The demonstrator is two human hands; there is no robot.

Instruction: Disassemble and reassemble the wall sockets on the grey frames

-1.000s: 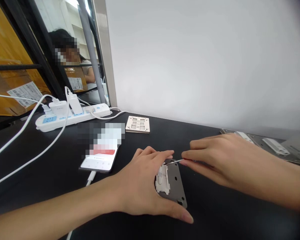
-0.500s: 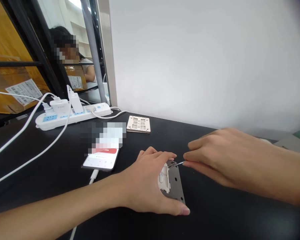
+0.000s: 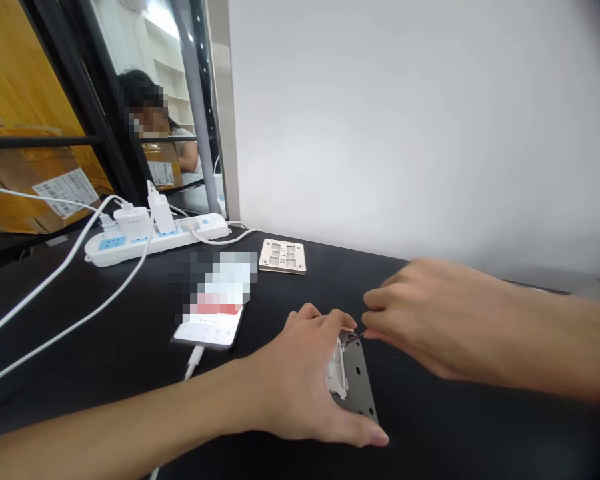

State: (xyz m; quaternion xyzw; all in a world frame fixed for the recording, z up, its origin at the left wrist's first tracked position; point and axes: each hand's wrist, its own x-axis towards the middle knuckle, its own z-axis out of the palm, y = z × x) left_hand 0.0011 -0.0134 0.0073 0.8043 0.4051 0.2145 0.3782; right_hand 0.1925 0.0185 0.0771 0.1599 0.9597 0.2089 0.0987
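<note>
Bare left hand [image 3: 295, 380], bare right hand [image 3: 430, 320], slender fingers, short rounded fingernails [image 3: 380, 437], bare forearms [image 3: 130, 407]

Just beyond the left hand [image 3: 295, 380] lies a smartphone [image 3: 207, 330]; farther off, a beige plastic frame [image 3: 283, 257] and a white power strip [image 3: 155, 241]

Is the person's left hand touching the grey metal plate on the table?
Touching: the head view shows the left hand lying over the near side of the grey metal plate, hiding that edge.

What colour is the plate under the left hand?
The plate is grey, with a white insert; best seen in the head view.
</note>
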